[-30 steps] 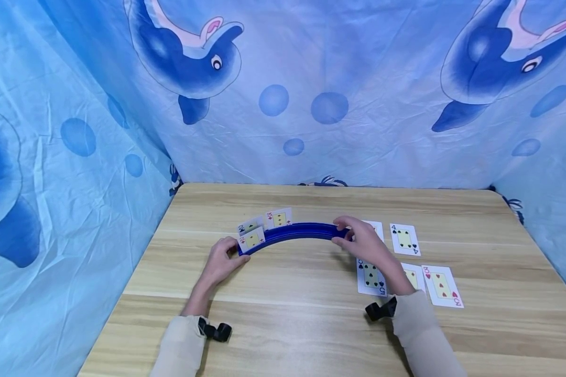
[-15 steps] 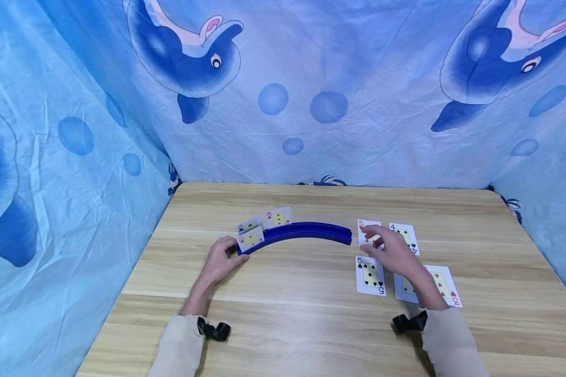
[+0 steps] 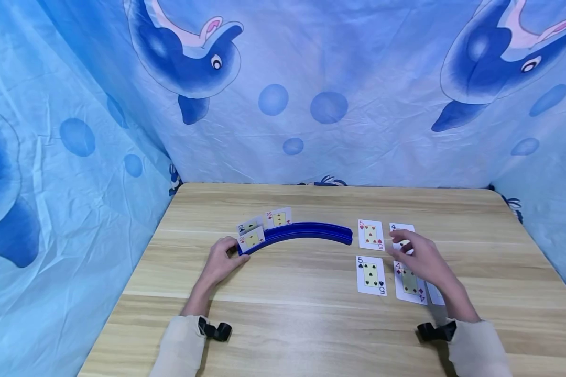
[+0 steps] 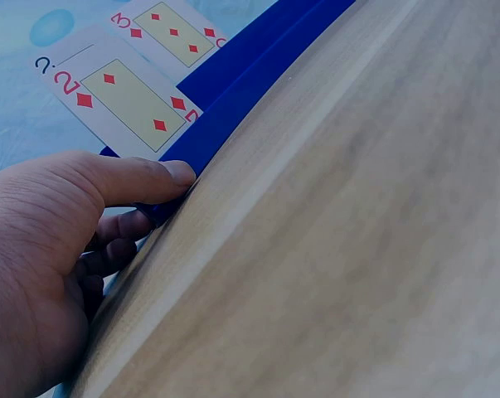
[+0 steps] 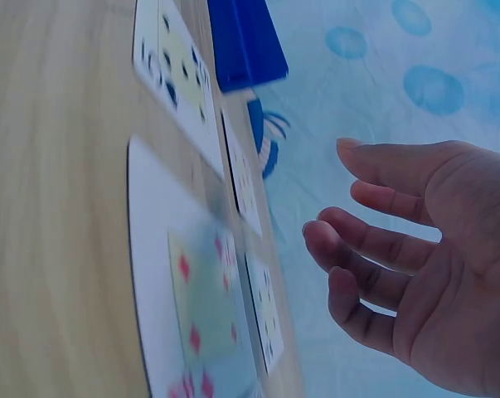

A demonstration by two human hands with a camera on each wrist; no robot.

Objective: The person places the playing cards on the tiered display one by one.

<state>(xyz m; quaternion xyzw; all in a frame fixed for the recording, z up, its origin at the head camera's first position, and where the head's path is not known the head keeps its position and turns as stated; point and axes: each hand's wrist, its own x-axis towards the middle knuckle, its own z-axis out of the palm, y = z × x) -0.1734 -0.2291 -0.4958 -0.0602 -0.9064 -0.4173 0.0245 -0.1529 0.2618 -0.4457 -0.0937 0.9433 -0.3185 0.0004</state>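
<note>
A curved blue playing card holder (image 3: 306,229) lies on the table. My left hand (image 3: 220,259) pinches its left end, with the thumb (image 4: 162,176) along the front side and fingers curled beneath. Standing in that end are the two of diamonds (image 3: 252,239), a black-suited card (image 3: 250,224) mostly behind it, and another diamond card (image 3: 279,217). My right hand (image 3: 420,254) hovers over the cards at right, fingers loosely bent and nothing in them. It partly covers the four of spades (image 3: 400,228) and overlaps the top of the four of diamonds (image 3: 409,285).
The five of hearts (image 3: 370,235) and five of spades (image 3: 371,276) lie face up just right of the holder. Another card (image 3: 435,294) shows partly under the right wrist. Blue dolphin-print cloth (image 3: 302,141) hangs behind the wooden table (image 3: 283,324).
My right hand has let go of the holder's right end and moved right across the cards, uncovering both fives. The left hand stays on the holder, which has barely moved.
</note>
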